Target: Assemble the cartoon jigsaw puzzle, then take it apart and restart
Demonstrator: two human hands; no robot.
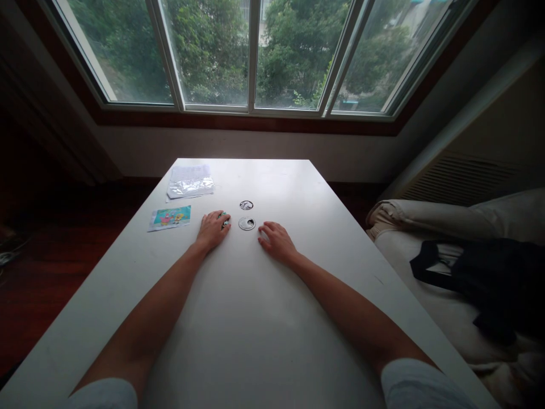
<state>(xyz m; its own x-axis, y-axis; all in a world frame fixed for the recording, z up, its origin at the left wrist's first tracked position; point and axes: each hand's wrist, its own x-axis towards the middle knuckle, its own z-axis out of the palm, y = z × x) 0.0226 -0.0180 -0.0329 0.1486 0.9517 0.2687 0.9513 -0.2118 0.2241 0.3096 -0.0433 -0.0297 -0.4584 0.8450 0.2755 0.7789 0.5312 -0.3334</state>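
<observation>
My left hand (213, 230) lies palm down on the white table (264, 318), its fingers stretched over a small green, black and white patterned piece (223, 216). Most of that piece is hidden under the fingers. Just right of it lies a round black-and-white disc (247, 224), flat on the table. A second round disc (246, 205) with a dark pattern lies a little farther away. On the other side of the discs, my right hand (277, 241) rests with loosely bent fingers apart and nothing in them, its fingertips close to the nearer disc but not touching it.
A colourful cartoon card (170, 217) lies left of my left hand. Behind it is a clear plastic packet with paper (191, 182). A window (251, 57) is beyond the table. On the right, a light-coloured couch (395, 250) holds a dark bag or cloth (489, 278).
</observation>
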